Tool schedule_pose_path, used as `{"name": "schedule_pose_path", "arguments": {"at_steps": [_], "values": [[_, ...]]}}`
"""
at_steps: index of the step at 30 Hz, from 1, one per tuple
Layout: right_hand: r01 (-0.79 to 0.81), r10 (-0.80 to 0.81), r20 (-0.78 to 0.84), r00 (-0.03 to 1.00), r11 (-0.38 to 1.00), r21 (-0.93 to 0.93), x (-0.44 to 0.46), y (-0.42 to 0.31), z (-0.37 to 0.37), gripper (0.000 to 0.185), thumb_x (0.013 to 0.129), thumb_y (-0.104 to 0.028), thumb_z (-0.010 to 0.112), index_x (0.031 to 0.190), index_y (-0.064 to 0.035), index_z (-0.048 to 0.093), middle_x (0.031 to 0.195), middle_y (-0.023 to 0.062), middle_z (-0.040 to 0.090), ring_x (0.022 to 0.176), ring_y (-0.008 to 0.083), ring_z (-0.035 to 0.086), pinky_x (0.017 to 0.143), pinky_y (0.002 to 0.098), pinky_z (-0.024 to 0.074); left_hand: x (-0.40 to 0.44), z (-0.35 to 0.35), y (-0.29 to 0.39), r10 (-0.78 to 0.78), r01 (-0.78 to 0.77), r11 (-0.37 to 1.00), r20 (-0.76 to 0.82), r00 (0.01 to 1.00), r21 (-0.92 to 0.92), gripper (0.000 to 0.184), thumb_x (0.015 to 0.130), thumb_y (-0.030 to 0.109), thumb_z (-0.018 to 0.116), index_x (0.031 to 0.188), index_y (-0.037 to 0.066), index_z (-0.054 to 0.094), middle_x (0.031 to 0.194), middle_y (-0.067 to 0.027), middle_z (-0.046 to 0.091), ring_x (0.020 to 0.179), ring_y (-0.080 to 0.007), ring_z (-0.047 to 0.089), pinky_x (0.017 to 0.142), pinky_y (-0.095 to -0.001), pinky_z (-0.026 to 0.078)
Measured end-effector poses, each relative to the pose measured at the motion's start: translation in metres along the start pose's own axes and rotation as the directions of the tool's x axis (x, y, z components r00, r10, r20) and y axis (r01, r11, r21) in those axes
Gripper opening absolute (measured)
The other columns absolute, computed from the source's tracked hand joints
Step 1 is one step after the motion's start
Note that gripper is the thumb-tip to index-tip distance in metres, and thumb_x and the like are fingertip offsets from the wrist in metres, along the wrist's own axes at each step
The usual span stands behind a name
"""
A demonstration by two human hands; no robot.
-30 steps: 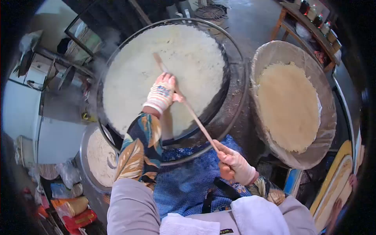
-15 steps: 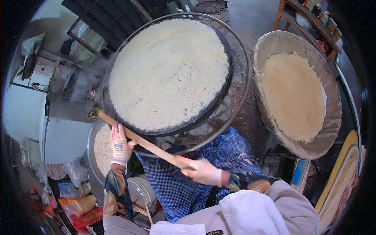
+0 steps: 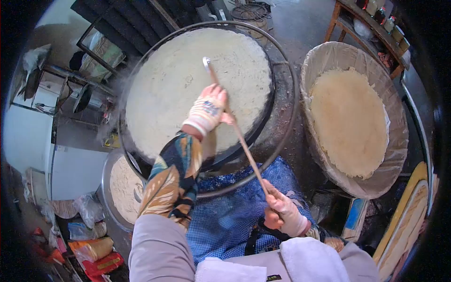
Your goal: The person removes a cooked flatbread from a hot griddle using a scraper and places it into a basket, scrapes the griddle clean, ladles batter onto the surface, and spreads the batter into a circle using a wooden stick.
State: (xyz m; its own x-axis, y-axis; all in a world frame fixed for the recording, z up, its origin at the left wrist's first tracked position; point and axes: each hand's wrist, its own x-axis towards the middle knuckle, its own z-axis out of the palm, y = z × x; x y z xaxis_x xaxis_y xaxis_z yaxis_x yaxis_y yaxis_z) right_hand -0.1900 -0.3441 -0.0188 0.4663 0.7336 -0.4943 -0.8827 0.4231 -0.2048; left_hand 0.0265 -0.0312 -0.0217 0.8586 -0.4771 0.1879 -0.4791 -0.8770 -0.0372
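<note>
Head camera: left hand [image 3: 206, 110] curled round a wooden stick [image 3: 248, 151] over the griddle [image 3: 266, 121]; right hand [image 3: 286, 212] clasps the stick's end past the near edge

I see the left hand [image 3: 211, 105], in a striped glove [image 3: 203, 115], and the right hand [image 3: 284, 210] grip 1 wooden slat [image 3: 248, 152] over pale batter [image 3: 164, 94] on a round griddle [image 3: 261, 130]; a cloth-lined basket [image 3: 397, 136] holds flatbread [image 3: 350, 122] nearby.

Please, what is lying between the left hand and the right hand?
In the head view, the wooden stick spans between left hand and right hand, crossing in front of the pan's dark edge and metal ring.
</note>
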Motion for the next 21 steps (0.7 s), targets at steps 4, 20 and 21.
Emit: {"name": "schedule_pose_path", "arguments": {"at_steps": [4, 20, 21], "values": [[-0.111, 0.117, 0.116, 0.986, 0.992, -0.053, 0.046, -0.002, 0.024, 0.051, 0.098, -0.021, 0.052, 0.146, -0.0254, 0.034, 0.055, -0.0026, 0.043, 0.039, 0.0067, 0.036, 0.036, 0.024, 0.0303, -0.066, 0.007, -0.068, -0.164, 0.156, 0.98, 0.063, 0.984, 0.127, 0.088, 0.071, 0.067, 0.056, 0.124, -0.002, 0.049, 0.132, -0.0242, 0.049, 0.127, -0.0431, 0.041, 0.108, -0.0459, 0.034], [0.292, -0.361, 0.179, 0.915, 0.287, -0.912, 0.019, 0.057, -0.019, 0.049, 0.089, -0.013, 0.063, 0.137, -0.0141, 0.051, 0.08, 0.0045, 0.068, 0.057, 0.0121, 0.059, 0.055, 0.0268, 0.0495, -0.186, -0.064, 0.024, -0.357, 0.362, 0.93, -0.081, 0.93, 0.056, 0.104, 0.072, 0.075, 0.05, 0.135, -0.007, 0.038, 0.133, -0.0294, 0.043, 0.127, -0.0468, 0.036, 0.109, -0.0545, 0.026], [0.323, -0.478, 0.188, 0.858, 0.217, -0.921, 0.0, 0.053, -0.042, 0.049, 0.089, -0.01, 0.063, 0.136, -0.0113, 0.051, 0.079, 0.0039, 0.066, 0.056, 0.0111, 0.058, 0.054, 0.0262, 0.0493, -0.135, -0.062, 0.035, -0.283, 0.285, 0.958, -0.09, 0.955, 0.012, 0.104, 0.073, 0.076, 0.048, 0.135, -0.007, 0.039, 0.132, -0.0288, 0.044, 0.127, -0.0465, 0.037, 0.108, -0.0545, 0.026]]}}
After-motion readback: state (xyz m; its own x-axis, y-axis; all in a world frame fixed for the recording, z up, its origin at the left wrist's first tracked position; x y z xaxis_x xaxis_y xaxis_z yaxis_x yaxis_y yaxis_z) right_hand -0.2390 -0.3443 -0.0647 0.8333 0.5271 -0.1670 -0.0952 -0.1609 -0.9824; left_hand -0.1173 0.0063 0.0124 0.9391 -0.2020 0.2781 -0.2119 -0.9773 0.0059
